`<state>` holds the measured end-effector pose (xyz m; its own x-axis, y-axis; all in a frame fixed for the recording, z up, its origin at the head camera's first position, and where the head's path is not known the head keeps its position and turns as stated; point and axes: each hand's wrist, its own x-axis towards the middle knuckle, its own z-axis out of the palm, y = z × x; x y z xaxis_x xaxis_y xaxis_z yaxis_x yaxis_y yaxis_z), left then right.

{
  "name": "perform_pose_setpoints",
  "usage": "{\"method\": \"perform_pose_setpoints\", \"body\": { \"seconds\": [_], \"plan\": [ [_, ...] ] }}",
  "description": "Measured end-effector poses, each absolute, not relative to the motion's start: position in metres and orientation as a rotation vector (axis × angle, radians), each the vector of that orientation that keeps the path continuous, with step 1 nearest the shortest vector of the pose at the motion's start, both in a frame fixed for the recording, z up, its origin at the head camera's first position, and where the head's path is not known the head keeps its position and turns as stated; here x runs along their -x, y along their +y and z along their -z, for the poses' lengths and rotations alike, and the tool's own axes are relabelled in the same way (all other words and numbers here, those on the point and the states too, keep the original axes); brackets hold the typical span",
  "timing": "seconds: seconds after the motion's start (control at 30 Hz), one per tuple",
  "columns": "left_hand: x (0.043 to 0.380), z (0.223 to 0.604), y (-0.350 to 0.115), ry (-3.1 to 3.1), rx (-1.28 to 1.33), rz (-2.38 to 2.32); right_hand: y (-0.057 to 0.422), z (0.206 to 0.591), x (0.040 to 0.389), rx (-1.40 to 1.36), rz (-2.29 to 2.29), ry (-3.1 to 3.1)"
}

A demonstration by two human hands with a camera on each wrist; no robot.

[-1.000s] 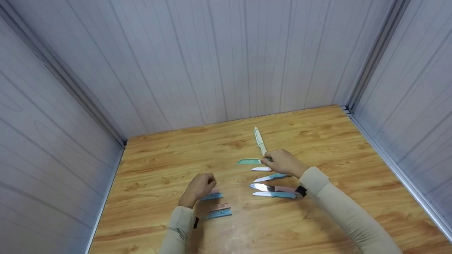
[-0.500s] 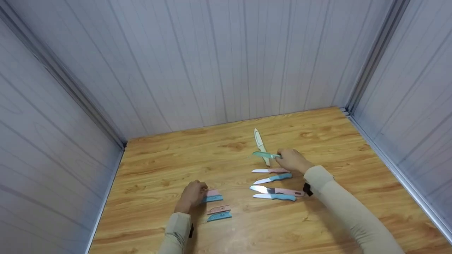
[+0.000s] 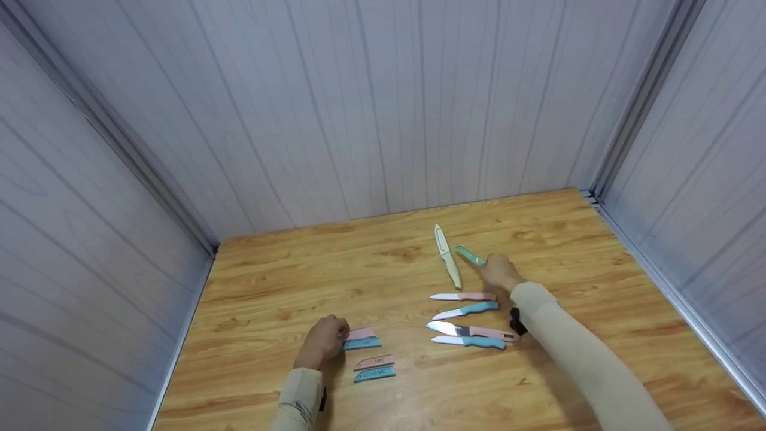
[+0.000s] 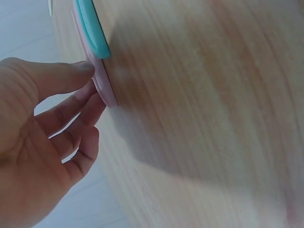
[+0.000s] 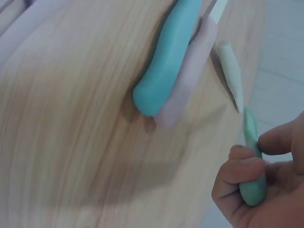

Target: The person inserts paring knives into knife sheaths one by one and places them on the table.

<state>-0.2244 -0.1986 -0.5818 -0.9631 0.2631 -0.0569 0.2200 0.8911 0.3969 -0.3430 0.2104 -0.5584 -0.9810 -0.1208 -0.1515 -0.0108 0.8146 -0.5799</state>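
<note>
My right hand [image 3: 501,272] grips the green handle of a knife [image 3: 470,255] whose blade end is green too. In the right wrist view, the fingers wrap that handle [image 5: 254,187] above the table. A pink knife sheath [image 3: 361,333] lies at the fingers of my left hand [image 3: 326,335]. The left wrist view shows thumb and fingertips pinching the end of this pink sheath [image 4: 105,85], right beside a blue sheath [image 4: 92,28]. Nearer my body lie a second pink sheath [image 3: 375,361] and a second blue sheath [image 3: 375,373].
Left of the green knife lies a cream knife [image 3: 452,270]. Below it, bare blades point left on a small pink-handled knife [image 3: 477,296], a blue-handled knife [image 3: 479,307], a larger pink-handled knife [image 3: 491,333] and another blue-handled knife [image 3: 483,342]. Panel walls enclose the wooden table [image 3: 269,275].
My right hand has lifted the green knife from beside the cream one and carried it right and away from me. My left hand has shifted slightly left, showing more of the pink sheath.
</note>
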Motion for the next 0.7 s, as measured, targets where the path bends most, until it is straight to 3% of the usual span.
{"method": "perform_pose_setpoints", "body": {
  "seconds": [0.23, 0.7],
  "plan": [
    [0.225, 0.586, -0.198, 2.988, -0.388, -0.568, 0.203, 0.568, 0.348, -0.044, 1.008, 2.730],
    [0.228, 0.586, -0.196, 2.976, -0.284, -0.536, 0.197, 0.578, 0.365, -0.086, 0.970, 2.723]
  ]
}}
